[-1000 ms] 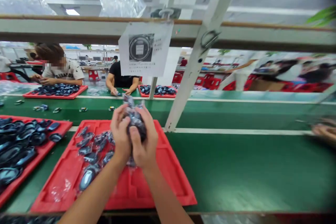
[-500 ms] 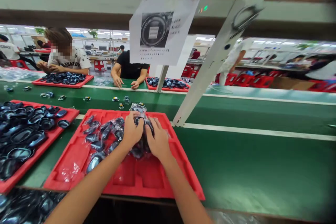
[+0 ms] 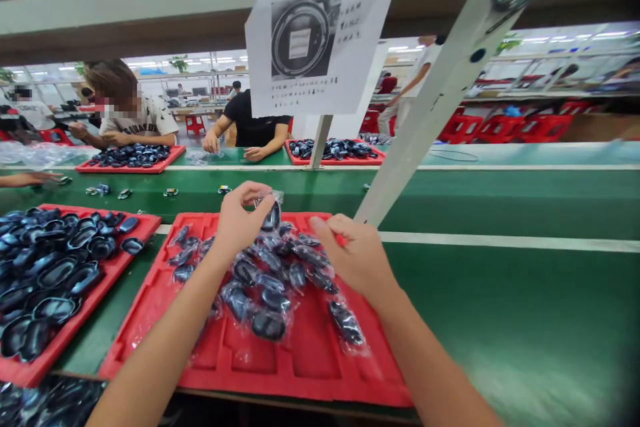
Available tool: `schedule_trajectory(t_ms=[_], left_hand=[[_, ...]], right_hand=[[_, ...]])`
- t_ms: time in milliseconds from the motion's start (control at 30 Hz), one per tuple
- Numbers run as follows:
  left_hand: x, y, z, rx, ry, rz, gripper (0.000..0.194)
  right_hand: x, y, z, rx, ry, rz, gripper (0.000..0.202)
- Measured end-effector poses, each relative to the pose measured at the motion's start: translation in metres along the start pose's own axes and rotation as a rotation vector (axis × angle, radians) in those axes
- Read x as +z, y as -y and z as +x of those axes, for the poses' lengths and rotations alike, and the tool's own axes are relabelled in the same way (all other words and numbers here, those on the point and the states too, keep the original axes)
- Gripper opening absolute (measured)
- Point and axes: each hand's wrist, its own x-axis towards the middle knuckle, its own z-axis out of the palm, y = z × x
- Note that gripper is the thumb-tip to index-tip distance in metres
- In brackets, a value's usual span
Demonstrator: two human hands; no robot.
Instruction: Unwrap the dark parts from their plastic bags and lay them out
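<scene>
My left hand (image 3: 245, 220) is closed in a pinch on a clear plastic bag with a dark, glossy oval shell (image 3: 271, 216) in it, above the far edge of the red tray (image 3: 240, 373). My right hand (image 3: 357, 253) hovers over the tray's right side, fingers curled and thumb raised, with nothing visible in it. Between and below my hands, several bagged dark shells (image 3: 273, 300) lie loosely piled. One bagged shell (image 3: 346, 321) lies apart at the tray's right. More bagged shells (image 3: 184, 272) are partly hidden behind my left forearm.
Another red tray (image 3: 143, 230) at left is heaped with unbagged shells. Small parts (image 3: 171, 192) lie on the green belt (image 3: 300, 187) beyond. A slanted white post (image 3: 425, 127) and a hanging paper sheet (image 3: 320, 33) stand ahead. Two co-workers sit opposite; another person's hand (image 3: 33, 179) reaches in at left.
My hands have moved apart, the right one rightward. The bagged shells they were gathered around now lie spread on the tray. My left hand has lifted one. The view has shifted slightly.
</scene>
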Motion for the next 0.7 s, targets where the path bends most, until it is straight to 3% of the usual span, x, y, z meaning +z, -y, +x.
schedule_trajectory(t_ms=[67,167,233,300,400,533,600,700], left_hand=[[-0.004,-0.021,0.012,0.091,-0.022,-0.030,0.009],[-0.011,-0.053,0.029,0.249,-0.059,-0.040,0.011],[-0.016,-0.069,0.036,0.326,-0.098,-0.060,0.015],[-0.019,-0.076,0.040,0.346,-0.129,-0.087,0.019],[-0.021,-0.074,0.041,0.293,-0.134,-0.105,0.021],[-0.021,-0.058,0.042,0.073,0.046,-0.088,0.030],[-0.020,-0.050,0.044,-0.016,0.109,-0.069,0.022],[-0.018,-0.042,0.048,-0.030,0.098,-0.054,0.006]], right_hand=[[-0.011,0.017,0.021,-0.044,0.006,0.111,0.057],[-0.022,0.043,0.057,-0.156,-0.022,0.199,0.036],[-0.026,0.055,0.077,-0.218,-0.079,0.185,0.024],[-0.025,0.061,0.093,-0.273,-0.092,0.117,0.025],[-0.015,0.056,0.104,-0.357,-0.058,0.036,0.035],[0.000,0.037,0.108,-0.379,-0.126,0.077,0.039],[0.004,0.030,0.108,-0.349,-0.114,0.121,0.041],[0.006,0.023,0.109,-0.277,-0.097,0.196,0.044]])
